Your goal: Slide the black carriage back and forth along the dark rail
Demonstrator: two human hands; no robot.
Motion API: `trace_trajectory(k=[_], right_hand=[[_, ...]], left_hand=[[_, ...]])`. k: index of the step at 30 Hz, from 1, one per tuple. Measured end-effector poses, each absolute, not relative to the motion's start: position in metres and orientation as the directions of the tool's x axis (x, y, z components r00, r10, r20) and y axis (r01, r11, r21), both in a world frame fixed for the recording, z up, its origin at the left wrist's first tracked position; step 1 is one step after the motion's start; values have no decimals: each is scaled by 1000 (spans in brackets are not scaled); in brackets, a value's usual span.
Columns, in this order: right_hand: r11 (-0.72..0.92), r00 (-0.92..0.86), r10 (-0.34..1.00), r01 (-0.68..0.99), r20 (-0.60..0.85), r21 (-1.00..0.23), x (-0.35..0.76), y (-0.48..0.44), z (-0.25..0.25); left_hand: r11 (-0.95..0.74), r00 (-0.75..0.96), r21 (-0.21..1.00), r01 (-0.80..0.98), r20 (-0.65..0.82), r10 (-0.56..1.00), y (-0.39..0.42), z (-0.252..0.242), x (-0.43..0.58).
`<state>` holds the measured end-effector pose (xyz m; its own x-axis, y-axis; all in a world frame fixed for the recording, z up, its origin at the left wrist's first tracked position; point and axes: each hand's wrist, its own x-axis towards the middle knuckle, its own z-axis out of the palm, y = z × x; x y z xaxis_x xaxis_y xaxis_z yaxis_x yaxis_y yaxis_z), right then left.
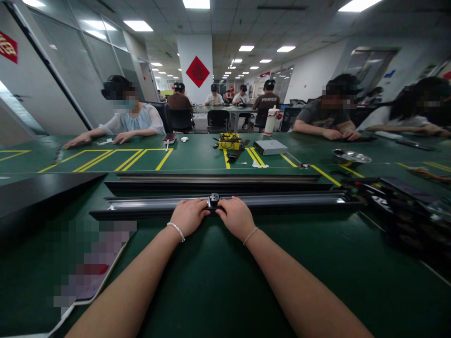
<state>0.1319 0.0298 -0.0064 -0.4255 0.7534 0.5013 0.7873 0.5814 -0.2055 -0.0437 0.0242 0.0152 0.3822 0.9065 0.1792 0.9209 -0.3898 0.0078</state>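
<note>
On the green tabletop, a long black-and-silver rail lies ahead of the wearer, long axis running left to right. Left hand and right hand: both half curled over the rail, fingertips at either side of a small black block; whether they grip cannot be told. Second rail parallel, just beyond. Co-worker sits opposite, far left.
</note>
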Motion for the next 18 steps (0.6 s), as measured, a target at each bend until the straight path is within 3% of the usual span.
trace_trajectory(k=[18], right_hand=[[567,-418,763,799,494,-200,135,30,-3]], left_hand=[[-393,390,-8,919,143,910,26,18,-43]])
